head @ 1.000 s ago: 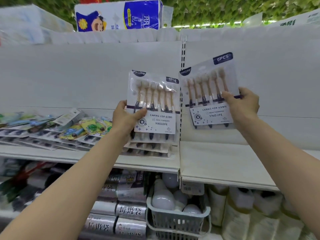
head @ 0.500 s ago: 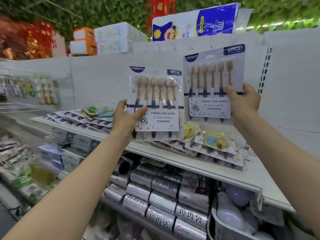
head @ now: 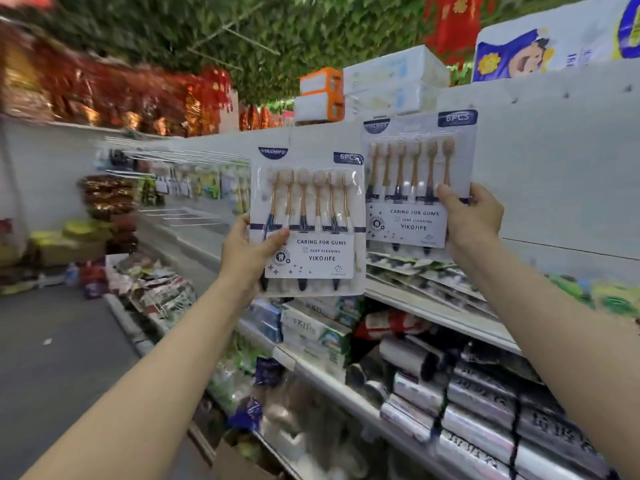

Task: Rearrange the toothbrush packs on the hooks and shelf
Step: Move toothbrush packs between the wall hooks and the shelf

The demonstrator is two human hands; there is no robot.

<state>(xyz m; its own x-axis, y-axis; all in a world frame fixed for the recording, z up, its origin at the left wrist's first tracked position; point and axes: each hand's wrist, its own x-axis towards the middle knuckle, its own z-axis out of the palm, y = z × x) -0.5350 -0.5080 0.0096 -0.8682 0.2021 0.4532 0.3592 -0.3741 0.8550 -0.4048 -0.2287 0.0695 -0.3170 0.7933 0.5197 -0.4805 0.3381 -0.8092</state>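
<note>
I hold up two white packs of brown toothbrushes in front of the shelving. My left hand grips one toothbrush pack by its lower left edge, thumb across the front. My right hand grips the second toothbrush pack by its lower right edge, a little higher and further right. Both packs stand upright and almost touch. Behind them, more toothbrush packs lie flat in a row on the white shelf. Further left down the aisle, metal hooks stick out of the back panel, some with hanging goods.
Below the shelf lie boxed toothpaste and silver rolls. Tissue boxes and a paper pack stand on top of the unit. The grey aisle floor opens to the left, with stacked goods at its far end.
The view has swung left along the aisle, bringing the hooks into sight. Both hands still hold their packs side by side, with the grips unchanged.
</note>
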